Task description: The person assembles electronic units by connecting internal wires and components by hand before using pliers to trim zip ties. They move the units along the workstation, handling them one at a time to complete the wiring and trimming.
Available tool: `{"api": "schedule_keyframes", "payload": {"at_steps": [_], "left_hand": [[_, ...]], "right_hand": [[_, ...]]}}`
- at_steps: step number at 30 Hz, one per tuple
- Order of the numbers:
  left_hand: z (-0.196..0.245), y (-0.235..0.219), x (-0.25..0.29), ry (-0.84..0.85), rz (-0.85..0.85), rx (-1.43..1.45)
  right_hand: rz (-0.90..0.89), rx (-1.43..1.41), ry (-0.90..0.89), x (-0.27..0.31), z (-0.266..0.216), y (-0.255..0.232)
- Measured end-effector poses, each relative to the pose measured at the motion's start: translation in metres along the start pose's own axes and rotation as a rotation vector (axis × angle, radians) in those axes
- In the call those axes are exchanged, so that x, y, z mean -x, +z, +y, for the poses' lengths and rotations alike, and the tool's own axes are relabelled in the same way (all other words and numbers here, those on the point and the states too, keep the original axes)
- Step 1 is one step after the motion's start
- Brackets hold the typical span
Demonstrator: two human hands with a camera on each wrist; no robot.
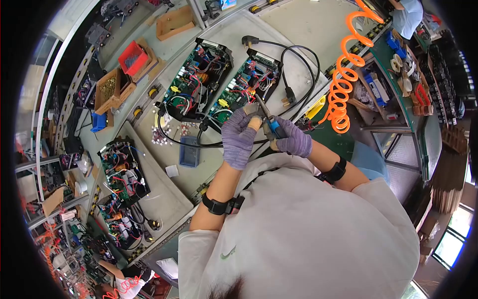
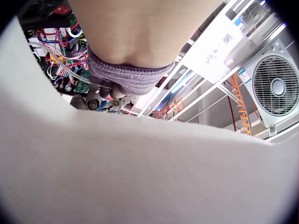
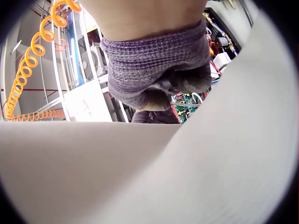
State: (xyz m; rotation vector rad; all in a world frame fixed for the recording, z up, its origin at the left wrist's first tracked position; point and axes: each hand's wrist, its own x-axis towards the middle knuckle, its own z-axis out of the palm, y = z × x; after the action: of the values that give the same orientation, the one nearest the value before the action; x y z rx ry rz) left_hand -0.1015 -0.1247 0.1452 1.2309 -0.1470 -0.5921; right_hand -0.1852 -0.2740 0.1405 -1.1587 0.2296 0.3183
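Note:
In the head view both hands, in purple knit gloves, are held close to the chest over the bench edge. My right hand (image 1: 294, 140) grips the blue handles of a pair of pliers (image 1: 271, 125), whose metal nose points up and left. My left hand (image 1: 239, 135) has its fingers curled against that nose, pinching at it; anything small between them is hidden. Just beyond the hands lie two open circuit-board units (image 1: 199, 79) (image 1: 246, 84) with coloured wiring. In the wrist views I see only the left glove (image 2: 126, 77), the right glove (image 3: 159, 65) and a white shirt.
A black power cable with plug (image 1: 288, 98) loops by the right unit. An orange coiled hose (image 1: 342, 87) hangs at the right. A small blue tray (image 1: 190, 151), a red bin (image 1: 133, 57) and a wooden box of screws (image 1: 108, 88) sit to the left. More open units (image 1: 122, 172) lie lower left.

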Motion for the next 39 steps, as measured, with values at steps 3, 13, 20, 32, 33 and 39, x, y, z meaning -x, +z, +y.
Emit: {"api": "schedule_keyframes", "payload": {"at_steps": [3,13,20,32,33,39], "left_hand": [[-0.004,0.001,-0.001,0.02,0.027,0.036],[-0.008,0.008,0.001,0.123,0.16,-0.021],[-0.009,0.01,0.005,0.234,0.246,-0.059],[-0.002,-0.001,0.008,0.322,0.179,0.067],[-0.001,-0.003,0.008,0.349,0.173,0.022],[0.004,0.001,0.01,0.274,0.184,0.009]], "right_hand": [[0.017,-0.004,-0.004,0.0,0.001,0.003],[0.106,0.215,-0.086,-0.013,0.023,0.004],[0.087,0.229,-0.132,-0.018,0.035,0.004],[0.047,0.644,-0.145,-0.007,-0.01,0.018],[0.054,0.668,-0.155,-0.007,-0.01,0.017],[0.096,0.717,-0.134,-0.008,-0.007,0.018]]}}
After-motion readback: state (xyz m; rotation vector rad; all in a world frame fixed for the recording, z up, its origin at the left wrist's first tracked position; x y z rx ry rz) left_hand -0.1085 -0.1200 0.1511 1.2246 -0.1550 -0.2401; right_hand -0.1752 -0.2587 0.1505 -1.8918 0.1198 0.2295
